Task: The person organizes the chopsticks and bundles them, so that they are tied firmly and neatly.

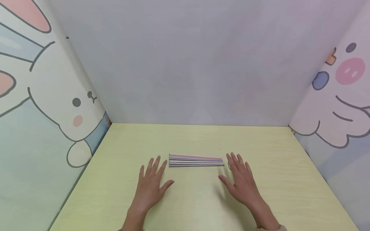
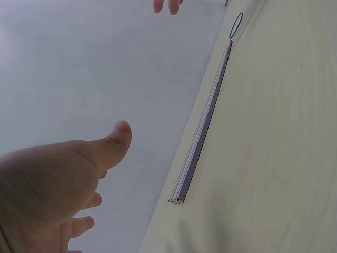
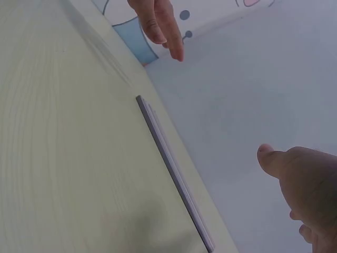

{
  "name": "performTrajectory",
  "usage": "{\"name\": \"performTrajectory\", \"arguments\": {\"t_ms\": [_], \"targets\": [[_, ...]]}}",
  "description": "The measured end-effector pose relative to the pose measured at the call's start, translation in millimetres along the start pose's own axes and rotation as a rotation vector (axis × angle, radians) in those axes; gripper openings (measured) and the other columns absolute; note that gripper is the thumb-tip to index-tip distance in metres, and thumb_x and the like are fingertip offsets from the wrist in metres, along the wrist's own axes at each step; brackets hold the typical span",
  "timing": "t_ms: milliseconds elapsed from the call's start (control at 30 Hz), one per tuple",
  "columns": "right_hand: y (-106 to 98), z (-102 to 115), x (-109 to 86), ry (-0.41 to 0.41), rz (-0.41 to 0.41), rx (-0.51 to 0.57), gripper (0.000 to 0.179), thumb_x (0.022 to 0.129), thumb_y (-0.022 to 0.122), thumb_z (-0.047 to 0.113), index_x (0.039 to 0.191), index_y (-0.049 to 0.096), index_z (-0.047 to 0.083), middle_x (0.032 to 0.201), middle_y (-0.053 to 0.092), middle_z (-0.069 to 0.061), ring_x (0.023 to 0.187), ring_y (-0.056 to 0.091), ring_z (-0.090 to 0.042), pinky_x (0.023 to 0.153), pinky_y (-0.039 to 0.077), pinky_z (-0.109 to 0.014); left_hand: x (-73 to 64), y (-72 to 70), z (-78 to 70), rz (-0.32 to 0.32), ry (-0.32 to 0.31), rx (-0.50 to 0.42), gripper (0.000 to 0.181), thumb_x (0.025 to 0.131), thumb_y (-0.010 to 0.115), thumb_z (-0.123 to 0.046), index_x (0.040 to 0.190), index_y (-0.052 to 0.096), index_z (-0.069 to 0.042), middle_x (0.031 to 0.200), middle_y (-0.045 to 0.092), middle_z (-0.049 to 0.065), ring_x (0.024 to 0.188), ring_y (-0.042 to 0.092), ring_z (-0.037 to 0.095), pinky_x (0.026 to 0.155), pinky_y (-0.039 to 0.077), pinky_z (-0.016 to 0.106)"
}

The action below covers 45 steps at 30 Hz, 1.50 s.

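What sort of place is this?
Perhaps a screened-off tabletop workspace: there's a pale yellow table, a plain backdrop behind it, and cartoon-printed side panels.

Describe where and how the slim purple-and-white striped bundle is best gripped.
Probably best pinched around the middle, from above, across its near and far long edges: the slim purple-and-white striped bundle lies flat on the pale yellow table, long and narrow, with both those edges uncovered.
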State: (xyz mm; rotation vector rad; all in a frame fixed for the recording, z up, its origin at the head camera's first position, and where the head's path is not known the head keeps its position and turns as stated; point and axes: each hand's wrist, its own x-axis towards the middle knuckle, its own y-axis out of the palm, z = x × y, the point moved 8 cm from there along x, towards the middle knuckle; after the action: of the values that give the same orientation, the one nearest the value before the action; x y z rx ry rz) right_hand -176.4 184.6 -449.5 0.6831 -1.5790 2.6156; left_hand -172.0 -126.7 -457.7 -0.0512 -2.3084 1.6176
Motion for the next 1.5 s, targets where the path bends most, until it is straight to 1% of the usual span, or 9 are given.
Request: {"name": "performTrajectory", "arguments": {"t_ms": [167,300,600,733,1000,1133,1267,1367,1500], "targets": [[2,2,3.7,-0.015,0.003,-0.006,0.085,0.092,0.07,0.042,0.159,0.029,0.008,0.161,0.033,-0.018,0.151,0.02,-0.042,0.116,0.015,-0.063,3.5,3.2,-1.2,0.006,0.005,0.014,0.075,0.09,0.07,-0.051,0.152,0.047,-0.014,0.161,0.034,0.014,0.15,0.024,0.039,0.115,0.017,0.066],[5,3,6.6,-0.023,0.0,0.006,0.084,0.092,0.07,0.04,0.158,0.03,0.008,0.16,0.032,-0.02,0.15,0.021,-0.043,0.115,0.017,-0.064,7.2,5.4,-3.4,0.003,0.014,0.003,0.075,0.089,0.071,-0.05,0.15,0.049,-0.013,0.161,0.035,0.015,0.15,0.026,0.04,0.115,0.017,0.066],[16,8,12.8,-0.058,-0.012,0.007,0.084,0.09,0.073,0.037,0.157,0.032,0.007,0.157,0.036,-0.024,0.147,0.026,-0.047,0.112,0.022,-0.067,16.1,12.4,-4.4,-0.011,0.025,-0.004,0.074,0.088,0.073,-0.049,0.148,0.052,-0.011,0.158,0.04,0.015,0.147,0.03,0.04,0.114,0.021,0.065],[20,10,17.4,-0.072,-0.008,0.004,0.084,0.089,0.074,0.037,0.156,0.035,0.005,0.156,0.038,-0.023,0.146,0.028,-0.046,0.111,0.022,-0.067,19.4,17.5,-5.2,-0.005,0.037,0.005,0.074,0.089,0.071,-0.049,0.148,0.051,-0.01,0.157,0.04,0.016,0.147,0.031,0.04,0.114,0.022,0.065],[31,12,24.9,-0.109,-0.023,0.016,0.084,0.087,0.076,0.035,0.153,0.037,0.003,0.152,0.044,-0.024,0.143,0.034,-0.047,0.108,0.029,-0.067,28.4,25.0,-6.7,-0.001,0.051,0.014,0.07,0.09,0.072,-0.046,0.147,0.052,-0.011,0.156,0.042,0.015,0.145,0.035,0.04,0.112,0.027,0.063],[37,11,28.6,-0.102,-0.007,0.034,0.083,0.087,0.077,0.034,0.152,0.038,0.002,0.15,0.046,-0.024,0.143,0.034,-0.047,0.108,0.029,-0.068,32.7,31.0,-6.6,0.008,0.055,0.004,0.068,0.091,0.071,-0.045,0.147,0.052,-0.01,0.155,0.043,0.015,0.144,0.036,0.04,0.112,0.029,0.063],[45,9,32.2,-0.085,0.037,0.04,0.08,0.088,0.076,0.034,0.152,0.041,0.002,0.15,0.046,-0.024,0.144,0.034,-0.045,0.109,0.029,-0.068,36.4,37.7,-6.2,0.018,0.055,-0.011,0.068,0.092,0.07,-0.045,0.147,0.052,-0.011,0.155,0.044,0.016,0.144,0.037,0.04,0.112,0.029,0.063],[53,10,34.0,-0.087,0.076,0.038,0.078,0.089,0.075,0.035,0.151,0.041,0.001,0.151,0.046,-0.024,0.145,0.033,-0.044,0.11,0.029,-0.066,38.6,43.4,-5.2,0.023,0.056,-0.004,0.067,0.092,0.07,-0.045,0.147,0.052,-0.011,0.155,0.044,0.016,0.144,0.037,0.039,0.111,0.03,0.062],[61,10,36.1,-0.097,0.102,0.034,0.078,0.09,0.074,0.035,0.151,0.042,0.001,0.151,0.046,-0.024,0.145,0.033,-0.044,0.111,0.029,-0.064,41.7,49.4,-4.1,0.015,0.065,0.005,0.066,0.092,0.071,-0.044,0.147,0.052,-0.011,0.154,0.045,0.015,0.143,0.038,0.039,0.11,0.032,0.06]]}}
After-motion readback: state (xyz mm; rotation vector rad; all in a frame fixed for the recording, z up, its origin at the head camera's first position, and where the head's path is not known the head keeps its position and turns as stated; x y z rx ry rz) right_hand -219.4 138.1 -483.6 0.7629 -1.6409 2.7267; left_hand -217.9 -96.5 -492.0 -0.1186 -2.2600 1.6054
